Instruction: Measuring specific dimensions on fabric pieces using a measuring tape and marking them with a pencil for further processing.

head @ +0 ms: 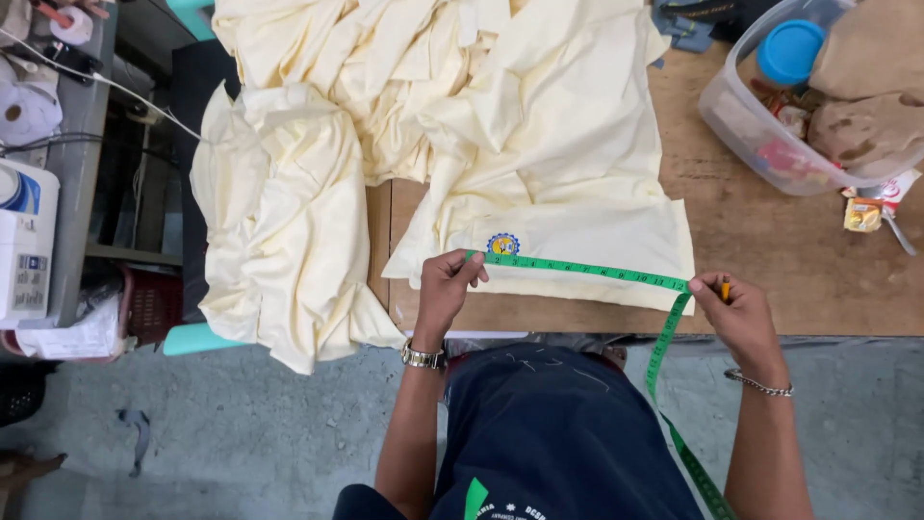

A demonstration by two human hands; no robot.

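item: green measuring tape (587,272), stretched taut across lower edge of pale yellow garment (568,226) on wooden table (770,270). long axis runs left-right along the hem, slight downward tilt toward the right; slack end drops off table edge past the right wrist. left hand (445,289): fingers pinched together on tape's start end, just below round blue-yellow badge (502,244) on the cloth. right hand (736,310): closed on tape at garment's right corner, also gripping a small yellow-orange marker (725,288), prob. chalk or pencil, can't tell which. both hands touch tape; neither nearer, one at each end. watch on left wrist, chain bracelet on right. more yellow cloth (279,212) heaped behind and draped over table's left side. container: clear plastic tub (746,125), upper right, holds blue-lidded jar (789,50), brown bags, mixed small packets; contents otherwise unclear. small packet (863,214) lies just outside tub.
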